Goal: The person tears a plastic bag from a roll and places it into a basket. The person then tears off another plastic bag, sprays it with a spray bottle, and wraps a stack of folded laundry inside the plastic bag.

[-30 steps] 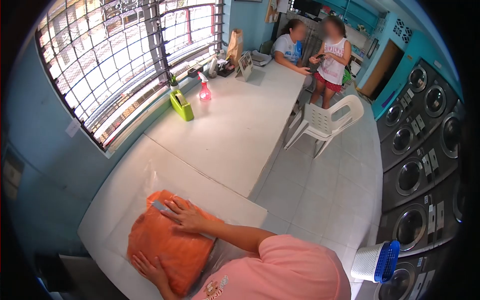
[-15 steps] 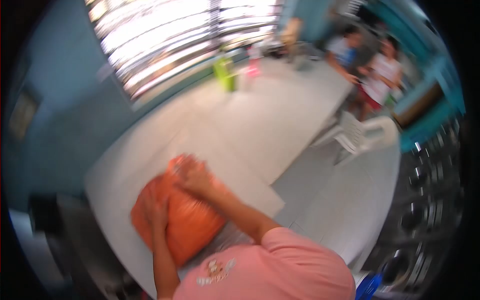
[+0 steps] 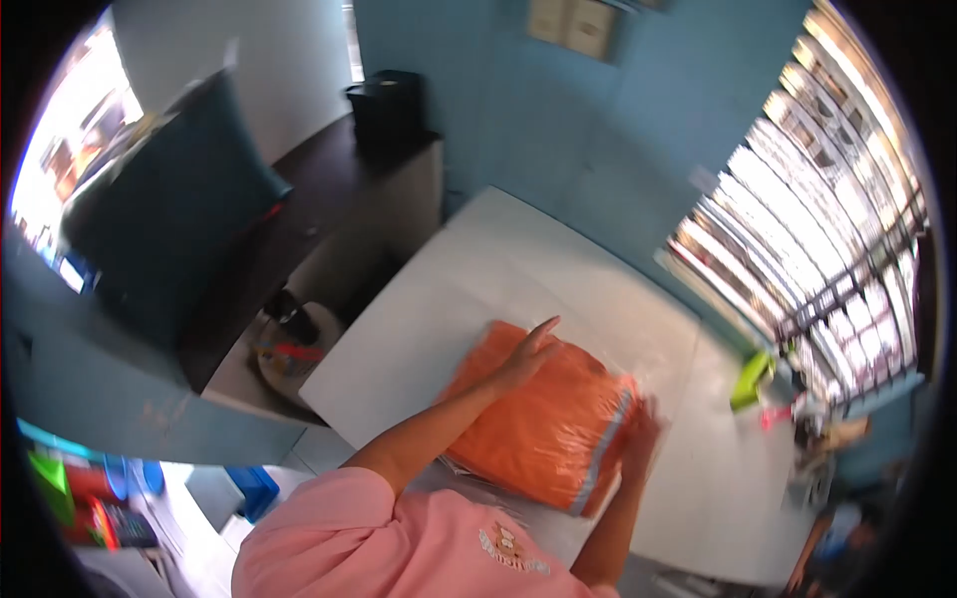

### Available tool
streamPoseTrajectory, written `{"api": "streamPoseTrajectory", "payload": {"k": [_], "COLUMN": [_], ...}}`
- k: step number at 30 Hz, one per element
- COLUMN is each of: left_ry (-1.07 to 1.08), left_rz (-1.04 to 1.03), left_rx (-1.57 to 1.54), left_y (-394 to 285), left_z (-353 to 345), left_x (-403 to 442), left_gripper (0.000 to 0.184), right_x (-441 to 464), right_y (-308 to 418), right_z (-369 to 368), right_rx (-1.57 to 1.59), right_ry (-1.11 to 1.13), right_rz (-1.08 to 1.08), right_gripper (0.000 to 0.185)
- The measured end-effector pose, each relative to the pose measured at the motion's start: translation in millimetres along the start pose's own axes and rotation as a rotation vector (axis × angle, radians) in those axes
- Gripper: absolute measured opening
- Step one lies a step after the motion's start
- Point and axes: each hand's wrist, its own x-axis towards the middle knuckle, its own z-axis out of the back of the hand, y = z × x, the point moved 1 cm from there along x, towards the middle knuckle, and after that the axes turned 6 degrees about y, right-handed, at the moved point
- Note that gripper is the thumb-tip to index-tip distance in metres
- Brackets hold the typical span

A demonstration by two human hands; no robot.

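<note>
An orange folded cloth bundle [image 3: 533, 434] in clear, shiny plastic lies flat on a white table, with a grey stripe down its right side. My left hand [image 3: 528, 361] is at the bundle's far edge, fingers extended and thumb side up, apparently touching the plastic. At the right edge, beside the stripe, is my right hand [image 3: 641, 434], slightly blurred, its fingers stretched out against the bundle's side. More clear plastic shows under the near edge of the bundle.
The white table [image 3: 399, 329] meets a blue wall. To the left stands a dark-topped desk [image 3: 329, 189] with a black box [image 3: 387, 108] and a monitor-like dark panel [image 3: 179, 199]. A green holder [image 3: 750, 381] is near the louvred window; a person [image 3: 842, 533] is at lower right.
My view has swung left, bringing the desk into sight. Both hands have shifted from pressing on top of the bundle to its far and right edges. The bundle looks flatter and its grey stripe shows.
</note>
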Motion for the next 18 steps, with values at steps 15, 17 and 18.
{"api": "streamPoseTrajectory", "payload": {"k": [15, 17, 18], "left_ry": [-0.112, -0.134, -0.126], "left_rz": [0.610, 0.641, 0.629], "left_rx": [-0.009, -0.234, -0.223], "left_y": [57.5, 55.5, 60.7], "left_z": [68.8, 69.0, 69.7], "left_x": [-146.6, -148.2, -148.9], "left_gripper": [0.063, 0.065, 0.066], "right_x": [-172.5, -175.1, -172.0], "right_y": [-70.8, -79.9, -68.3], "right_z": [42.2, 38.0, 16.9], "right_rx": [-0.154, -0.168, -0.157], "right_ry": [-0.429, -0.367, -0.395], "right_rz": [-0.421, -0.355, -0.346], "right_gripper": [0.059, 0.061, 0.064]}}
